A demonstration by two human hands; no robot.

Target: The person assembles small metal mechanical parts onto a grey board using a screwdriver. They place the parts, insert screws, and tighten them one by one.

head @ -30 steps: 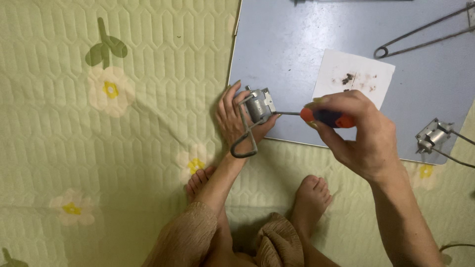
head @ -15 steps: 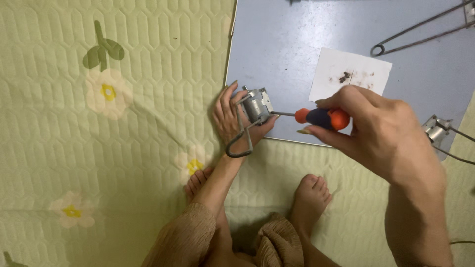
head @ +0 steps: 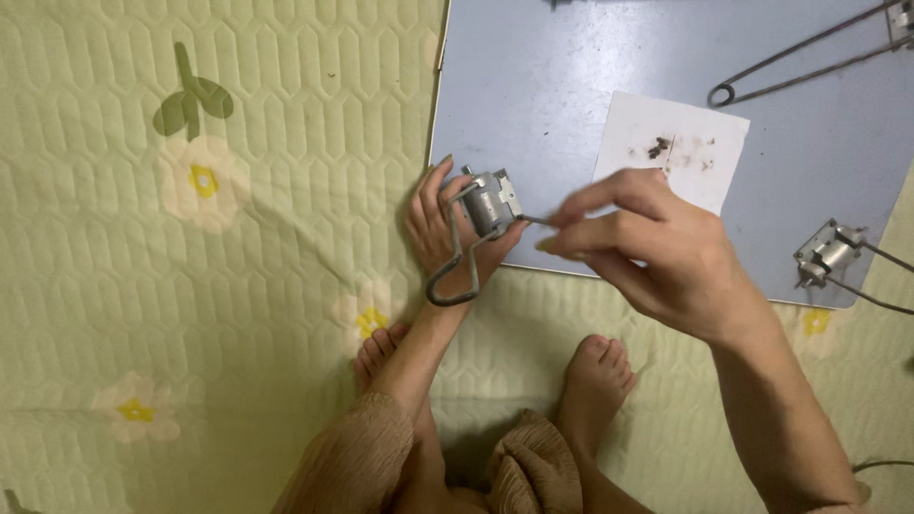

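My left hand (head: 440,224) grips a grey metal bracket (head: 489,202) with a wire loop leg (head: 451,276) hanging from it, at the corner of a blue-grey board (head: 571,86). My right hand (head: 657,252) is closed around a screwdriver; only the thin metal shaft (head: 535,221) shows, its tip against the bracket, and the handle is hidden under my fingers. A white paper (head: 678,148) with small dark screws on it lies on the board just beyond my right hand.
A second metal bracket (head: 826,253) with wire legs sits at the board's right edge. A long wire leg (head: 800,59) lies at the top right. The board rests on a green quilted mat (head: 190,286) with flower prints. My bare feet (head: 595,385) are below.
My right hand has slid forward over the screwdriver, hiding its red and blue handle. The left hand and bracket have stayed at the board's corner.
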